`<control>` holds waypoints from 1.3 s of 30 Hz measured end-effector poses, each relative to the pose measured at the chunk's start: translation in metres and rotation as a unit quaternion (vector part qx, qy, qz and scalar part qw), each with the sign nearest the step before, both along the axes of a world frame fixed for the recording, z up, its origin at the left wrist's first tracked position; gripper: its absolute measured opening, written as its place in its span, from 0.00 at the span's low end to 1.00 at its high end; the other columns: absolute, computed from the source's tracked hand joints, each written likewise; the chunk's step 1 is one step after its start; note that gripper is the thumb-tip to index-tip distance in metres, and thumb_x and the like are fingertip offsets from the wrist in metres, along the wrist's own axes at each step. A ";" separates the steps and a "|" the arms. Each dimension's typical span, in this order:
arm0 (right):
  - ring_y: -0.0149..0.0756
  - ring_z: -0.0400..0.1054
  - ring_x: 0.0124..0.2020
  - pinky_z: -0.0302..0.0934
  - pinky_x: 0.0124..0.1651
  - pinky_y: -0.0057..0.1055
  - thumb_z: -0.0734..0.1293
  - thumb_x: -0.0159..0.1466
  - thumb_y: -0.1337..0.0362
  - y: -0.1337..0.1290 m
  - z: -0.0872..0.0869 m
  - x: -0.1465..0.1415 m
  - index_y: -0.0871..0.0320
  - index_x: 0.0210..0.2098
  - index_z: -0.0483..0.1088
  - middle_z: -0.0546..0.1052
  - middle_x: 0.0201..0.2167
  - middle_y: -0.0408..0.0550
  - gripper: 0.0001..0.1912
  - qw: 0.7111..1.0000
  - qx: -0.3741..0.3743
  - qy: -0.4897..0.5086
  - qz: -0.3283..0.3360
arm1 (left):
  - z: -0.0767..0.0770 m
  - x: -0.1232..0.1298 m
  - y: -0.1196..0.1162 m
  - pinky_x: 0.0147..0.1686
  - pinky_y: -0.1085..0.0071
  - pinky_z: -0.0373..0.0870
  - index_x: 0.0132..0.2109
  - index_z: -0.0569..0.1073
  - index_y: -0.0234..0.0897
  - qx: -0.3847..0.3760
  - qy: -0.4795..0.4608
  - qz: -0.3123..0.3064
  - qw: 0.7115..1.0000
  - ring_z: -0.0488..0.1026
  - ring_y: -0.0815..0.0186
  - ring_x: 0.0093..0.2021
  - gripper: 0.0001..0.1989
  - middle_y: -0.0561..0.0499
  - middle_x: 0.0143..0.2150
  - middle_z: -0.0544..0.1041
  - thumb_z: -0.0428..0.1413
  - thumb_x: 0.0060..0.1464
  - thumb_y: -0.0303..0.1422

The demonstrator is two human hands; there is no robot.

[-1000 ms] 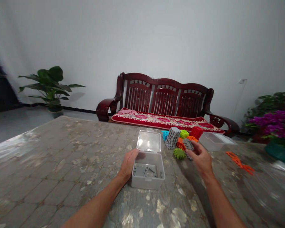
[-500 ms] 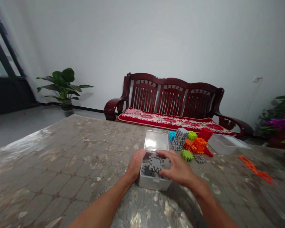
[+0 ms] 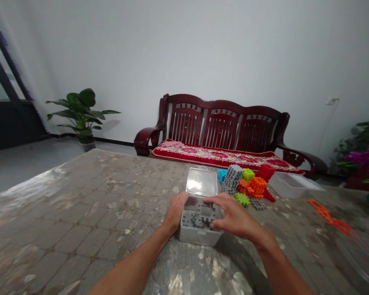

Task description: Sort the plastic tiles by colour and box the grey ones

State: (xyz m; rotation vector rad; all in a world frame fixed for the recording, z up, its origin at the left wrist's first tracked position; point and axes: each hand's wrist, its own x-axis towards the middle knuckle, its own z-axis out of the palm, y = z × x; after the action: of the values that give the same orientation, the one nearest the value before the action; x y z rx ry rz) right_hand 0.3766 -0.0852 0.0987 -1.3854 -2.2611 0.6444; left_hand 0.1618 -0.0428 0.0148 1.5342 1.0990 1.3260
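A clear plastic box [image 3: 201, 237] stands on the table in front of me, its lid [image 3: 202, 181] tipped back on the far side. My left hand [image 3: 176, 211] is closed on the box's left wall. Over the right part of the box is my right hand [image 3: 232, 215], thumb and forefinger closed on the edges of a grey toothed tile [image 3: 206, 210], a flat interlocking building piece. That tile is down inside the box. Other grey toothed tiles [image 3: 189, 219] lie beneath and to its left, partly hidden.
Right of the lid stand a grey stack of tiles [image 3: 233, 179] and red, orange, green and blue clusters. Another clear container [image 3: 285, 186] sits behind them to the right. Orange linked pieces [image 3: 329, 217] lie at the right. A wooden bench [image 3: 221, 127] is beyond the table.
My right hand has lowered the grey tile further into the box and shifted slightly right. The tile now lies deeper among the others. My left hand stays on the box.
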 end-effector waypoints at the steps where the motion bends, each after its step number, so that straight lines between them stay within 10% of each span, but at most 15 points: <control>1: 0.47 0.68 0.53 0.60 0.59 0.42 0.74 0.49 0.67 0.000 0.002 0.002 0.51 0.56 0.76 0.77 0.51 0.50 0.33 1.000 -0.005 0.002 0.015 | 0.001 0.000 0.000 0.40 0.65 0.70 0.29 0.74 0.37 -0.008 0.000 -0.003 1.000 0.73 0.62 0.34 0.21 0.48 0.31 0.79 0.46 0.61 0.45; 17: 0.41 0.74 0.44 0.65 0.51 0.38 0.63 0.57 0.66 0.006 0.001 0.008 0.53 0.40 0.81 0.82 0.40 0.48 0.17 0.994 0.052 0.088 -0.044 | 0.009 0.002 -0.006 0.43 0.62 0.74 0.29 0.76 0.37 -0.018 -0.012 -0.004 1.000 0.77 0.59 0.36 0.23 0.45 0.32 0.82 0.46 0.60 0.46; 27: 0.47 0.75 0.42 0.65 0.47 0.39 0.61 0.57 0.59 0.037 -0.052 0.118 0.59 0.50 0.76 0.82 0.42 0.55 0.24 0.829 0.166 0.079 -0.529 | -0.003 0.001 0.001 0.46 0.58 0.73 0.31 0.80 0.36 -0.041 -0.048 -0.006 0.998 0.79 0.56 0.36 0.24 0.44 0.33 0.84 0.49 0.57 0.49; 39: 0.54 0.73 0.53 0.65 0.50 0.42 0.64 0.64 0.52 0.032 -0.087 0.137 0.58 0.59 0.70 0.79 0.53 0.56 0.27 0.847 0.069 -0.188 -0.493 | 0.007 0.000 -0.003 0.43 0.59 0.74 0.28 0.78 0.38 -0.027 -0.047 -0.009 0.998 0.78 0.56 0.35 0.23 0.44 0.31 0.83 0.50 0.56 0.49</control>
State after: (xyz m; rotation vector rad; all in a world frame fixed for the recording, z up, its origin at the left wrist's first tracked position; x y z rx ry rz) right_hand 0.5138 -0.0532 0.0115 -2.4153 -1.4106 -0.1554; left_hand 0.1620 -0.0460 0.0216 1.4242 1.0509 1.3324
